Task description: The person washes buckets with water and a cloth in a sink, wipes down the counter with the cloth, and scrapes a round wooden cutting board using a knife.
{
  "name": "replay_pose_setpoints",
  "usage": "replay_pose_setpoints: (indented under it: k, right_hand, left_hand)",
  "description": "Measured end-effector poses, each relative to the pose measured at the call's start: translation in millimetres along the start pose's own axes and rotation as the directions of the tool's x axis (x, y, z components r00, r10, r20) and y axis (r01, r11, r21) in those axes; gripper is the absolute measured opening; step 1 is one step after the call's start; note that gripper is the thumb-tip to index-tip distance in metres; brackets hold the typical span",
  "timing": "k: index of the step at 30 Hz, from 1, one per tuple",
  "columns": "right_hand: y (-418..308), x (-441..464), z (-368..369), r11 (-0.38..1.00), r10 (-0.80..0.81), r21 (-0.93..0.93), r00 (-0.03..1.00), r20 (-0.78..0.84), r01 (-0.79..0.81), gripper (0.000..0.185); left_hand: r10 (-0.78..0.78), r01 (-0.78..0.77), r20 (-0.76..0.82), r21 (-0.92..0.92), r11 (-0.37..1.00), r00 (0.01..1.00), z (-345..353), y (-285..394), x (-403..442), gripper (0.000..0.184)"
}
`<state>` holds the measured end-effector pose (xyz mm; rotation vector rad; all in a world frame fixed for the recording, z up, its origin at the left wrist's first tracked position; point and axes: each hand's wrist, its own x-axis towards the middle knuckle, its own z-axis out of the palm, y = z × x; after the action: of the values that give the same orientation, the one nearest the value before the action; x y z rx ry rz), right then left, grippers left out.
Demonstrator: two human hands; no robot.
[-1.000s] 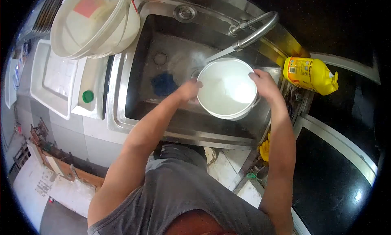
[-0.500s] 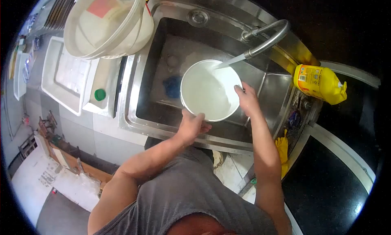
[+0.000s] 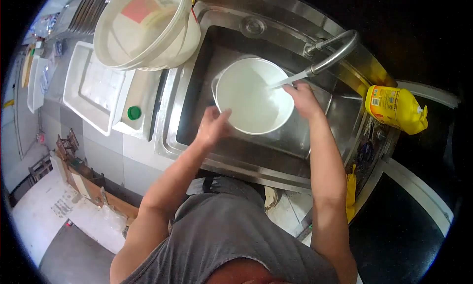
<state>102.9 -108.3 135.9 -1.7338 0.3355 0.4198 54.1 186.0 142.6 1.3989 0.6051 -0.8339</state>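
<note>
A white bucket is inside the steel sink, its mouth facing up toward me. Water runs into it from the curved faucet. On the bucket's right rim, my right hand is closed, thumb over the edge. My left hand is at the lower left of the bucket, thumb and fingers apart and somewhat blurred; whether it touches the wall is unclear.
Left of the sink stand a large translucent bucket, a white tray and a green cap. A yellow jug lies on the right edge, with yellow gloves hanging below it.
My left hand has come off the bucket's near rim and shifted left. The bucket sits farther from me in the sink, covering the blue item seen before. My right hand keeps its hold.
</note>
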Motion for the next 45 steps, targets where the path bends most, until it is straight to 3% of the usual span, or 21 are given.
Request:
replay_pose_setpoints:
  k: [4,7,9,10,12,14,15,16,17,19,20,22,24,27,29,30,31,35,37,43,45]
  right_hand:
    - [0.0,12.2,19.1,0.993,-0.07,0.085,0.995,-0.064,0.076,0.037]
    - [-19.8,-15.7,10.4,0.953,0.099,-0.278,0.992,-0.081,-0.118,0.043]
    - [5.0,-38.8,-2.3,0.954,-0.012,-0.295,0.983,-0.181,-0.043,0.046]
    - [13.1,-45.9,-11.9,0.95,-0.075,-0.312,0.974,-0.215,0.004,0.047]
    - [2.6,-61.5,-28.6,0.987,0.09,-0.116,0.985,-0.147,-0.107,0.052]
    - [7.4,-63.1,-29.2,0.984,0.088,-0.124,0.958,-0.272,-0.126,0.052]
    - [0.6,-68.7,-23.6,0.932,0.099,-0.304,0.948,-0.303,-0.195,0.052]
    - [-6.3,-74.6,-18.8,0.844,0.098,-0.47,0.936,-0.338,-0.258,0.053]
    - [-0.5,-83.0,-24.8,0.87,0.147,-0.403,0.93,-0.338,-0.283,0.054]
    - [16.8,-101.9,-47.7,0.932,0.234,-0.177,0.898,-0.373,-0.317,0.056]
    - [24.9,-110.5,-59.7,0.948,0.283,-0.017,0.87,-0.403,-0.317,0.057]
    - [44.2,-130.4,-73.8,0.934,0.251,-0.099,0.828,-0.502,-0.343,0.057]
    - [47.9,-147.3,-76.9,0.954,0.258,0.024,0.78,-0.57,-0.298,0.058]
    - [46.7,-161.3,-84.1,0.946,0.304,0.118,0.704,-0.642,-0.301,0.06]
    - [51.9,-175.8,-97.4,0.914,0.394,0.226,0.602,-0.694,-0.338,0.063]
    - [67.5,-182.7,-114.0,0.95,0.289,0.122,0.668,-0.685,-0.286,0.064]
    - [50.7,-188.6,-109.5,0.947,0.306,0.156,0.643,-0.702,-0.28,0.064]
    - [0.7,-202.6,-107.3,0.933,0.299,0.098,0.596,-0.745,-0.346,0.064]
    - [6.2,-209.4,-116.4,0.962,0.233,0.094,0.594,-0.77,-0.256,0.063]
    - [-25.4,-232.8,-110.8,0.978,0.153,0.046,0.556,-0.817,-0.202,0.056]
    - [-25.4,-242.3,-120.8,0.986,0.132,0.05,0.562,-0.817,-0.159,0.055]
  left_hand:
    - [0.102,-0.111,0.118,0.072,0.991,0.988,-3.9,-4.7,20.1,0.045]
    - [0.145,-0.149,0.104,0.036,0.988,0.984,11.0,-17.9,14.2,0.048]
    - [0.169,-0.17,0.099,0.002,0.985,0.981,24.1,-23.1,9.3,0.05]
    - [0.213,-0.222,0.1,0.089,0.971,0.972,30.9,-22.9,13.8,0.049]
    - [0.284,-0.301,0.102,0.27,0.915,0.953,41.6,-24.2,25.4,0.048]
    - [0.495,-0.482,0.082,0.404,0.777,0.865,61.3,-79.8,81.2,0.049]
    - [0.253,-0.272,0.102,0.286,0.919,0.962,66.0,-60.3,67.9,0.049]
    - [0.19,-0.283,0.256,0.398,0.873,0.948,64.2,-59.3,66.3,0.049]
    - [0.11,-0.313,0.394,0.498,0.809,0.912,61.9,-57.7,65.2,0.049]
    - [0.053,-0.299,0.402,0.579,0.758,0.914,59.3,-51.4,51.4,0.053]
    - [0.092,-0.245,0.287,0.565,0.788,0.954,60.2,-42.3,36.6,0.056]
    - [0.264,-0.331,0.201,0.514,0.791,0.943,43.2,-17.4,18.9,0.058]
    - [0.515,-0.43,-0.029,0.511,0.744,0.857,11.4,15.0,12.8,0.048]
    - [0.539,-0.592,-0.486,0.052,0.804,0.688,-61.1,81.2,-0.1,0.036]
    - [0.541,-0.703,-0.554,-0.117,0.702,0.633,-110.3,121.9,-8.0,0.041]
    - [0.509,-0.654,-0.473,-0.212,0.726,0.719,-128.5,145.1,-15.1,0.05]
    - [0.45,-0.621,-0.507,-0.236,0.748,0.735,-126.1,164.6,-25.7,0.059]
    - [0.425,-0.56,-0.457,-0.213,0.801,0.781,-140.6,184.9,-15.7,0.049]
    - [0.436,-0.55,-0.385,-0.267,0.791,0.813,-139.0,191.2,-21.2,0.05]
    - [0.608,-0.622,-0.251,0.028,0.783,0.754,-111.2,177.2,-84.2,0.044]
    - [0.575,-0.573,-0.162,0.063,0.817,0.802,-99.7,165.4,-102.7,0.042]
